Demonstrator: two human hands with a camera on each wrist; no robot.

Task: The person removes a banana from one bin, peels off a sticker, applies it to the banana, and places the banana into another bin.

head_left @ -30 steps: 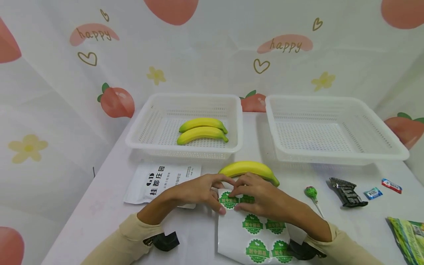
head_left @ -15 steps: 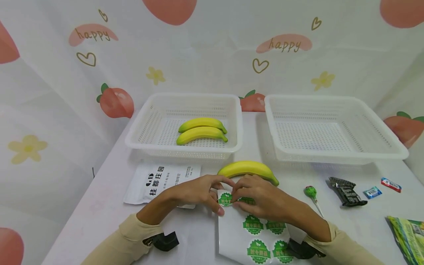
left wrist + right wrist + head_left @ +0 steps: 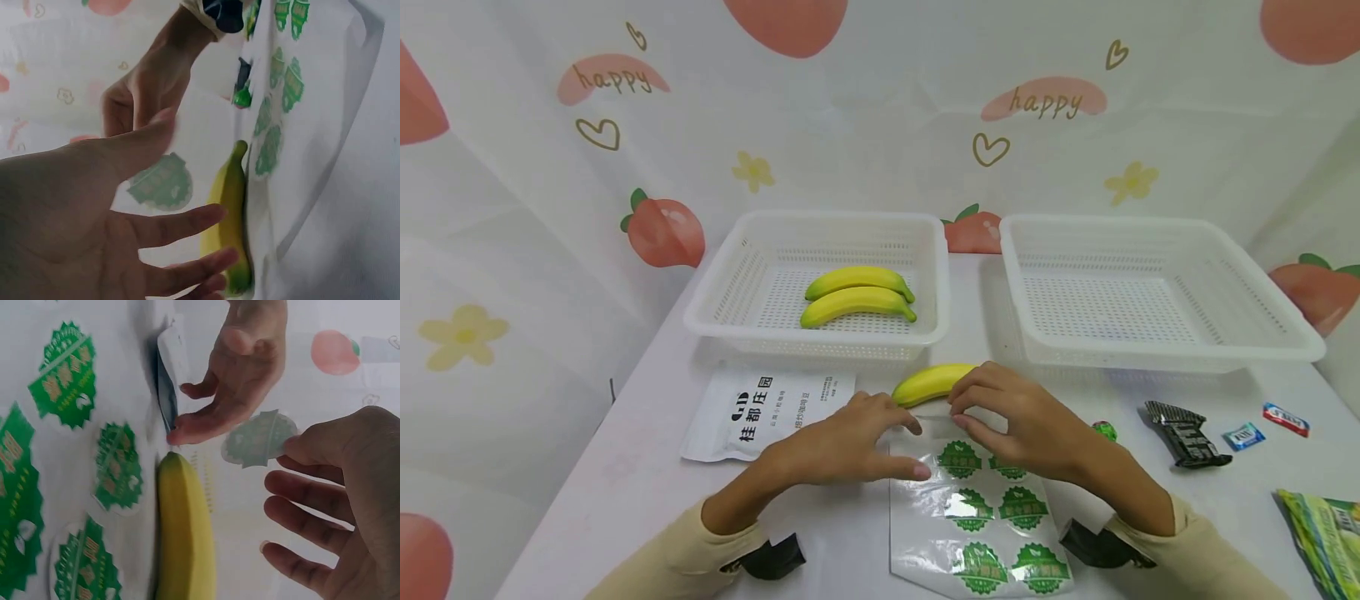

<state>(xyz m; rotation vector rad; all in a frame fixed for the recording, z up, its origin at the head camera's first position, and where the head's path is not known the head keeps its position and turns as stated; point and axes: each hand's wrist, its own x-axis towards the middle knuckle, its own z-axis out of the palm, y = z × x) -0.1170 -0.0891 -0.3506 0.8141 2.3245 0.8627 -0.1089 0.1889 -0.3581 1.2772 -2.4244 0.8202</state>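
Observation:
My right hand (image 3: 1026, 421) pinches a peeled sticker (image 3: 261, 439) between thumb and forefinger; its pale back shows in the right wrist view. My left hand (image 3: 846, 442) holds nothing, its fingers spread and thumb stretched out over the left edge of the sticker sheet (image 3: 917, 529). On that sheet sit several green toothed-edge round stickers (image 3: 973, 508). Just beyond the sheet a yellow banana (image 3: 925, 385) lies on the table, its right end hidden behind my right hand. In the left wrist view the held sticker (image 3: 164, 182) appears above the banana (image 3: 231, 206).
Two bananas (image 3: 859, 304) lie in the left white basket (image 3: 816, 343); another white basket (image 3: 1165, 358) stands at the right. A silver-white pouch (image 3: 760, 417) lies left. Rightward are a lollipop (image 3: 1105, 430), a black-wrapped snack (image 3: 1187, 435), small wrapped candies (image 3: 1245, 437) and a green bag (image 3: 1326, 533).
My right hand has lifted a sticker off the sheet's top left and moved right and up, now over the banana's right end. My left hand's fingers have spread away from the sheet's corner.

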